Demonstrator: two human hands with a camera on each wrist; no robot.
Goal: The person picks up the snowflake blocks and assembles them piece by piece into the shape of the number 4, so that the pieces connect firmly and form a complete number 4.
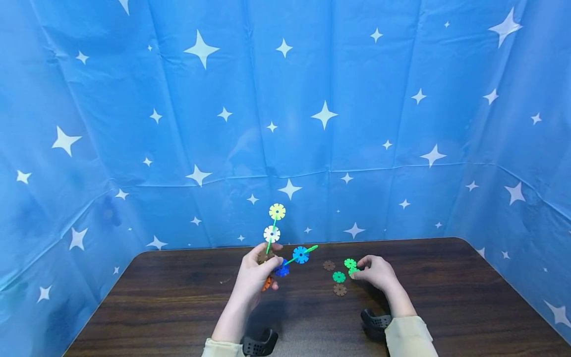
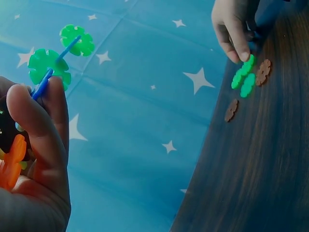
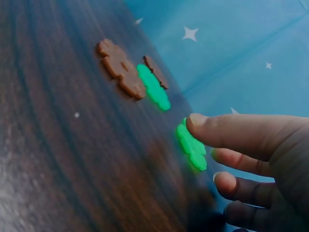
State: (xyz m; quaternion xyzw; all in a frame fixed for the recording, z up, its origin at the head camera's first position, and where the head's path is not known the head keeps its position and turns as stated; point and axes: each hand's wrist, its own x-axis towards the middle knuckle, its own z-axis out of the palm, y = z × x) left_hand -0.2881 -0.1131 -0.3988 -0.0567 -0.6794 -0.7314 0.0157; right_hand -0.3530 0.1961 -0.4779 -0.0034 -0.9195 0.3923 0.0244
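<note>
My left hand (image 1: 257,271) holds a branching chain of slotted snowflake discs up above the table. From its fingers rise a white disc (image 1: 271,234) and a yellow disc (image 1: 277,211), joined by green discs seen edge-on. A dark blue disc (image 1: 282,270), a light blue disc (image 1: 301,255) and green discs branch right; an orange disc (image 2: 13,162) shows near the palm. At the loose pieces, my right hand (image 1: 378,274) pinches a bright green disc (image 1: 353,271) between thumb and forefinger. Another bright green disc (image 1: 350,263) lies against it. The right forefinger is mostly hidden in the right wrist view.
A darker green disc (image 1: 339,277) lies between two brown discs, one farther back (image 1: 328,266) and one nearer (image 1: 340,289). The dark wooden table (image 1: 178,297) ends at a blue curtain (image 1: 294,148) with white stars.
</note>
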